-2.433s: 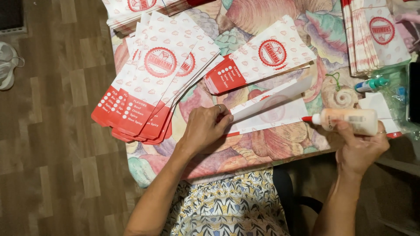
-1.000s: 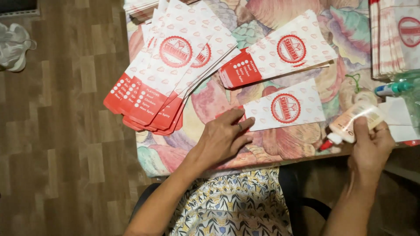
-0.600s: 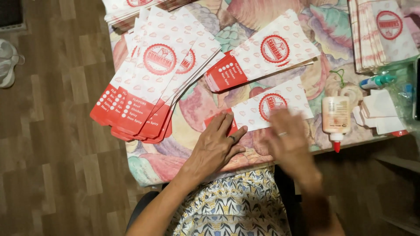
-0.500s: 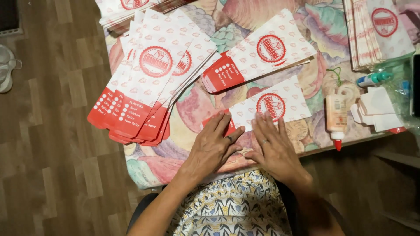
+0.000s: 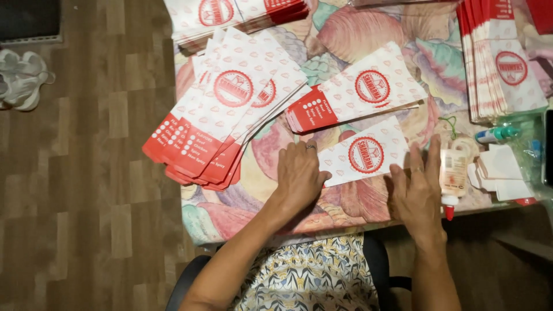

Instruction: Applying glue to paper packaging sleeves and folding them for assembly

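Note:
A white paper bag [image 5: 364,154] with a red round emblem lies flat on the flowered tablecloth [image 5: 357,34], close to the front edge. My left hand [image 5: 299,175] presses flat on its left, red end. My right hand [image 5: 419,189] lies flat on its right end, fingers spread. Neither hand grips anything. A glue bottle [image 5: 453,175] with a red tip lies just right of my right hand.
A fanned pile of the same bags [image 5: 222,124] lies to the left, a smaller pile [image 5: 360,95] behind, more stacks at the back [image 5: 230,14] and right [image 5: 504,63]. White paper scraps [image 5: 504,173] and a small blue-capped bottle [image 5: 495,134] sit at right. Shoes [image 5: 23,78] lie on the wooden floor.
My right hand laid the glue bottle down on the table and came left onto the folded bag. It then slid right along the bag while my left hand stayed pressing.

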